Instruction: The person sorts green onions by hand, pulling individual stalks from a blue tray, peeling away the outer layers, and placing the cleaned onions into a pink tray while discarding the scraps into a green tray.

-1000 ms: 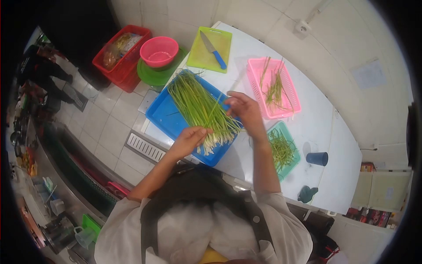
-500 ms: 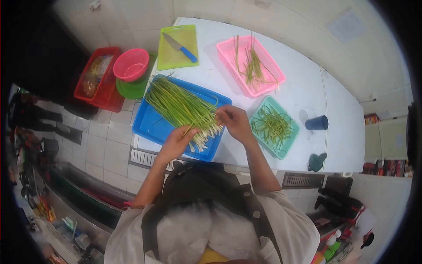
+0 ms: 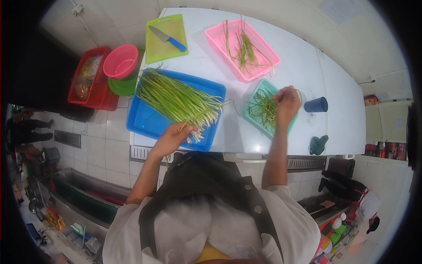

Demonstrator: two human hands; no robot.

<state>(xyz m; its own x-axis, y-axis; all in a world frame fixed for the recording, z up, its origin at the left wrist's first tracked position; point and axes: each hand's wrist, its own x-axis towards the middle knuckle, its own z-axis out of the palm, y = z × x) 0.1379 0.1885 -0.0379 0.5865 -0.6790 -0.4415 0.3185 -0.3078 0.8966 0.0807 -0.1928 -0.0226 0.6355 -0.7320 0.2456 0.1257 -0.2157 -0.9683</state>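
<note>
A thick bundle of green stalks with white ends lies slanted in the blue tray. At the bundle's lower edge, my left hand is closed with a thin green stalk between its fingers. My right hand is over the upper right part of the mint green basket, its fingers pinched together; what they hold, if anything, is too small to tell. Loose green trimmings lie inside that basket. Farther back, a pink basket holds several longer stalks.
A knife with a blue handle rests on the green cutting board at the back left. Right of the mint basket are a dark blue cup and a dark green cloth. A pink bowl and red crates stand left.
My right hand has moved right, from the white ends of the bundle to above the mint basket. My left hand stays by the bundle. The whole view has shifted slightly.
</note>
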